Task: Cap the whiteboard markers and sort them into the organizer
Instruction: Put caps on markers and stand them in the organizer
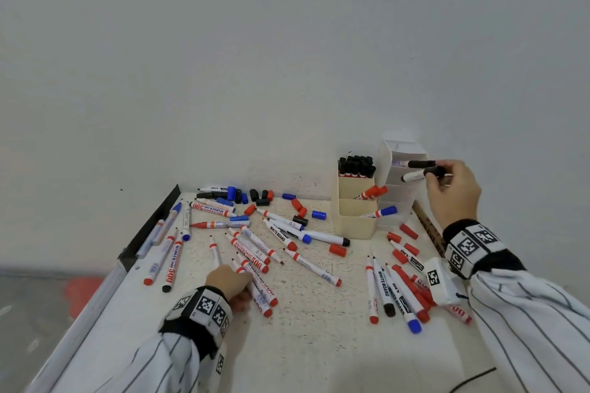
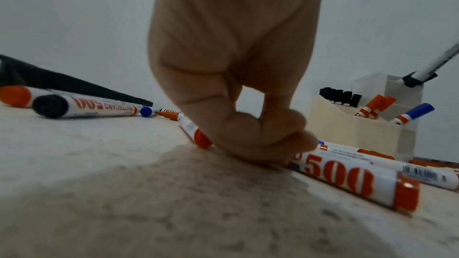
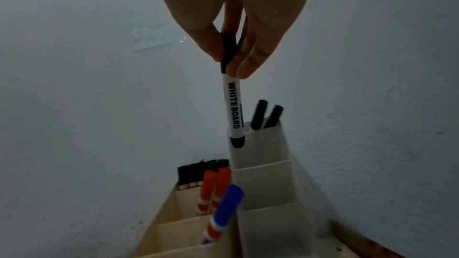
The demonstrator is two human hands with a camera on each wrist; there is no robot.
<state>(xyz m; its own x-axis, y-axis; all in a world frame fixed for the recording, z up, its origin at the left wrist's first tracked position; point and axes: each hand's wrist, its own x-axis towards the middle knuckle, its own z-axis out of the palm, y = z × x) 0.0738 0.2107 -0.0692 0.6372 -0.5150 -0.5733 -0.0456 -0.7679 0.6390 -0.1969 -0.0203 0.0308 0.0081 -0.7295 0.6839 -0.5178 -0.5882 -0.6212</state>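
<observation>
My right hand (image 1: 453, 188) pinches a black-capped whiteboard marker (image 1: 415, 175) by its cap, level with the top of the white tiered organizer (image 1: 399, 198). In the right wrist view the black marker (image 3: 233, 105) hangs tail-down from the right hand (image 3: 233, 56), at the rim of the white organizer's (image 3: 263, 152) top compartment, where two black markers (image 3: 263, 115) stand. My left hand (image 1: 230, 284) lies on the table with fingers curled onto an uncapped red marker (image 1: 258, 290). In the left wrist view the left hand (image 2: 248, 125) grips the front end of this red "500" marker (image 2: 347, 181).
A beige organizer (image 1: 354, 226) beside the white one holds black, red and blue capped markers in separate compartments. Several loose markers (image 1: 281, 233) and caps (image 1: 261, 195) litter the table; another bunch (image 1: 396, 290) lies at right. A black strip (image 1: 150, 226) edges the table's left side.
</observation>
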